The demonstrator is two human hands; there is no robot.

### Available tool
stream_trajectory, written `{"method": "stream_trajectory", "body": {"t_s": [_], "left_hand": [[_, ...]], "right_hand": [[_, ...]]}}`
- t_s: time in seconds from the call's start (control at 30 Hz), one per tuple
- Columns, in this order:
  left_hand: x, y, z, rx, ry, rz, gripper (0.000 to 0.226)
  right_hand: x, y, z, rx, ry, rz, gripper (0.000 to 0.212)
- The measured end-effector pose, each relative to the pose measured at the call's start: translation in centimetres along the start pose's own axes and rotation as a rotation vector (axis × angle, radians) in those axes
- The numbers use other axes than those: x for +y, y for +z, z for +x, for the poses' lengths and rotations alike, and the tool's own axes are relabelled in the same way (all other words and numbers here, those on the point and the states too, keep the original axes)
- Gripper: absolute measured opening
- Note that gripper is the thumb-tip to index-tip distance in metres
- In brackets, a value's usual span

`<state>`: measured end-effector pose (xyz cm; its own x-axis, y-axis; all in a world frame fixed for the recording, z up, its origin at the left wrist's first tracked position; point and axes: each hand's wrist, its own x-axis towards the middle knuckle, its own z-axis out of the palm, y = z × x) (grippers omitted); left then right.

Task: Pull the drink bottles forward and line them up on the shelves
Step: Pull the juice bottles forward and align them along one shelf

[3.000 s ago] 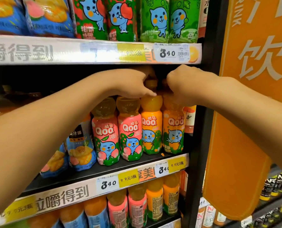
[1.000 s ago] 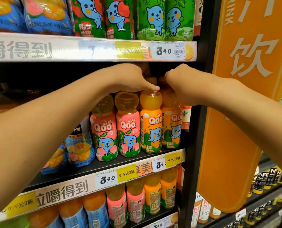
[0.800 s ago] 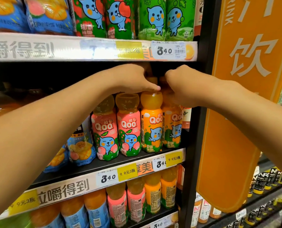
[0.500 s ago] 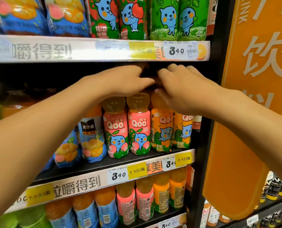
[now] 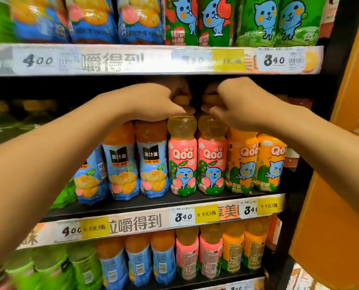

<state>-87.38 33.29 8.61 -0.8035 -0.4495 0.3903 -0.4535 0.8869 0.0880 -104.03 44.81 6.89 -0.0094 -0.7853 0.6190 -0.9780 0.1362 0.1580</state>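
From the head view, my left hand point(image 5: 151, 102) is clenched on the yellow cap of one pink bottle point(image 5: 182, 158), and my right hand point(image 5: 241, 103) on the cap of the other point(image 5: 212, 158). Both stand upright, side by side at the front of the middle shelf point(image 5: 153, 221), between the blue bottles point(image 5: 139, 164) and orange bottles point(image 5: 256, 162).

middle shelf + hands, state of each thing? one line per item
left hand: closed on the yellow cap of the left pink Qoo bottle
right hand: closed on the cap of the right pink Qoo bottle
pink Qoo bottles: upright, side by side, labels facing out
orange Qoo bottles: upright, labels turned slightly right
blue-label juice bottles: upright, near shelf front
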Motion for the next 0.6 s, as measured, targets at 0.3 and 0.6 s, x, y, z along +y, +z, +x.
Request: {"method": "stream_trajectory", "body": {"t_s": [0.3,0.6], "left_hand": [[-0.7,0.2,0.7,0.044,0.026,-0.072,0.041],[-0.4,0.6,1.2,0.038,0.037,-0.104,0.050]], "right_hand": [[0.5,0.2,0.6,-0.027,0.006,0.068,0.027],[1.4,-1.0,-1.7,-0.031,0.061,0.050,0.054]]}}
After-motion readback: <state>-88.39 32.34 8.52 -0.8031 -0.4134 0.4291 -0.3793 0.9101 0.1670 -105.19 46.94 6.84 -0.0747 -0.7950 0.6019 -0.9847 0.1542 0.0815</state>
